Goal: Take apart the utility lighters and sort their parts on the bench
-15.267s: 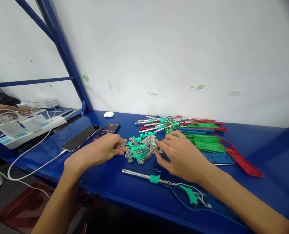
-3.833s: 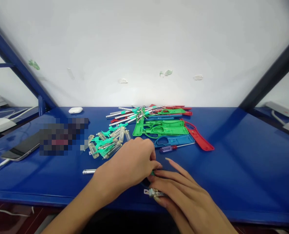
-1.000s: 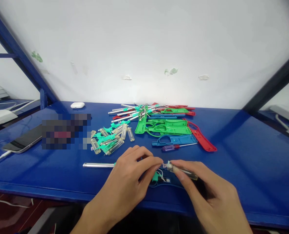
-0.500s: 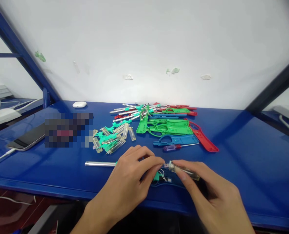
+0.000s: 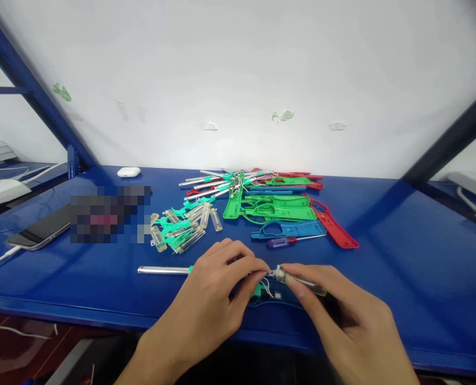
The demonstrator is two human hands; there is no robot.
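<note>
My right hand pinches a clear lighter fuel tank between thumb and forefinger, its valve end pointing left. My left hand is closed, thumb and forefinger meeting beside that valve end; whatever is between the fingertips is too small to make out. Partly hidden under my left hand lies a lighter's silver metal barrel, pointing left. Below the fingers, a green plastic part with white wires rests in a dark blue lighter shell half.
Beyond my hands lie several clear tanks with green parts, silver barrels, green shell halves, a red one and a blue one. A screwdriver lies in front. A phone and white case are left.
The view has shifted very slightly. Both hands keep the same hold, the fuel tank staying close to my left fingertips.
</note>
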